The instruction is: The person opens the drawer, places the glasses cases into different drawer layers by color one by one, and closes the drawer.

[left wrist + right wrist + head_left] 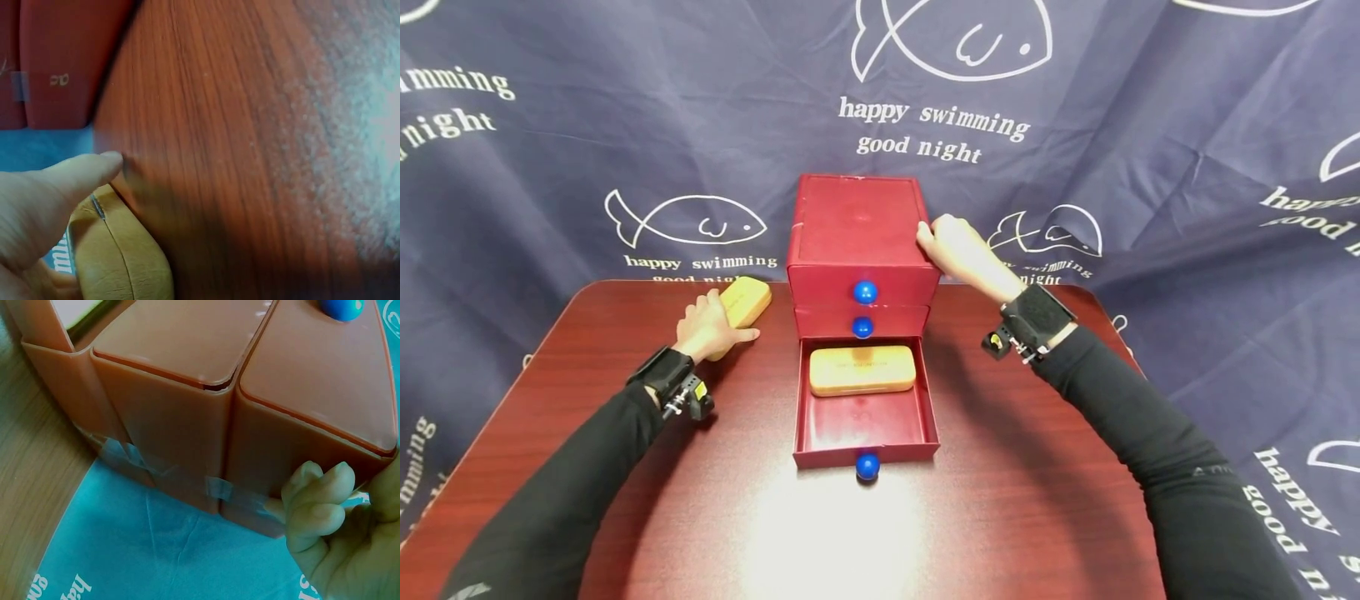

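Observation:
My left hand (706, 327) lies over a yellow glasses case (747, 300) at the table's left side, with the thumb stretched out to the right past it. The left wrist view shows the case's rounded end (122, 250) beneath that thumb. A red drawer cabinet (859, 221) with blue knobs stands at the back middle. My right hand (958, 250) holds its upper right edge, thumb on top and the other fingers curled by the side wall. The bottom drawer (865, 454) is pulled out. Inside it, toward the back, lies another yellow glasses case (862, 369).
The cabinet rests on a reddish wooden table (1000, 517). A dark blue curtain (700, 125) with white fish and lettering hangs close behind. The pulled-out drawer's blue knob (867, 467) juts toward the front. Clear tape (219, 487) runs along the cabinet's side.

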Available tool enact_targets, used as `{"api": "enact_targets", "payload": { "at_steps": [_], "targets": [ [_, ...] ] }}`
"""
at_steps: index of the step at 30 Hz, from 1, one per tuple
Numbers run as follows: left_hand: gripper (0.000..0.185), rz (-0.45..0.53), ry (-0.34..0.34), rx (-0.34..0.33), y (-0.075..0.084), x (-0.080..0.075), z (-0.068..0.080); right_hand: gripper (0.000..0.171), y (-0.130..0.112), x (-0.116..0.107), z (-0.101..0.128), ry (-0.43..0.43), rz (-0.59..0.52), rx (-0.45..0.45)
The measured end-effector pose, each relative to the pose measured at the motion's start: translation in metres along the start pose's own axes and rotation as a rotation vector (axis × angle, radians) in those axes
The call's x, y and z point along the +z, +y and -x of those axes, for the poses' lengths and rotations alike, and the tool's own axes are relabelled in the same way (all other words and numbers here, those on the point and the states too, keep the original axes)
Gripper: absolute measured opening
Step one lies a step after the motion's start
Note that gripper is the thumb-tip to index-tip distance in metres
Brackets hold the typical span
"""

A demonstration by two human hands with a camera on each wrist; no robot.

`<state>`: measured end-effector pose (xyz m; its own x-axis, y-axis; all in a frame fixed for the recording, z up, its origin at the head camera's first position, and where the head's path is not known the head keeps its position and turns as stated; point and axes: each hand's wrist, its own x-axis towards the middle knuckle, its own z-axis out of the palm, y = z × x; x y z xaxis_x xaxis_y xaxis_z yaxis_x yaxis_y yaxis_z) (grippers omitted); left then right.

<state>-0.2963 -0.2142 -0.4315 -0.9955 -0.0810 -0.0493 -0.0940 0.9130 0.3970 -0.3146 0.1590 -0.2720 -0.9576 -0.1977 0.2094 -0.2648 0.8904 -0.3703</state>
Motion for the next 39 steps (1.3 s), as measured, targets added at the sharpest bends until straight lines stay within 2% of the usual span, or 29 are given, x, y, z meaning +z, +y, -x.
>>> {"api": "enact_targets", "payload": {
  "at_steps": [6,12,20,25,34,39],
  "targets": [
    [0.100,-0.019,-0.012,-0.037,0.002,-0.002,0.000,0.044,-0.001,0.000,0.000,0.003,0.019,-0.017],
    [0.099,-0.057,-0.032,-0.093,0.004,-0.003,0.000,0.045,-0.001,0.000,0.000,0.000,-0.001,0.006],
    [0.095,-0.016,-0.074,-0.128,0.006,-0.007,-0.001,0.046,-0.001,0.000,0.000,0.000,-0.004,-0.002],
    [0.092,-0.029,-0.098,-0.123,0.008,-0.011,-0.001,0.046,-0.002,0.000,0.000,0.004,-0.011,0.009],
    [0.081,-0.079,-0.159,-0.076,0.007,-0.020,0.006,0.046,-0.002,-0.001,0.000,-0.007,-0.005,-0.004],
    [0.086,-0.091,-0.182,-0.053,0.004,-0.023,0.008,0.046,-0.003,-0.002,0.001,-0.012,-0.014,0.014]
  ]
}}
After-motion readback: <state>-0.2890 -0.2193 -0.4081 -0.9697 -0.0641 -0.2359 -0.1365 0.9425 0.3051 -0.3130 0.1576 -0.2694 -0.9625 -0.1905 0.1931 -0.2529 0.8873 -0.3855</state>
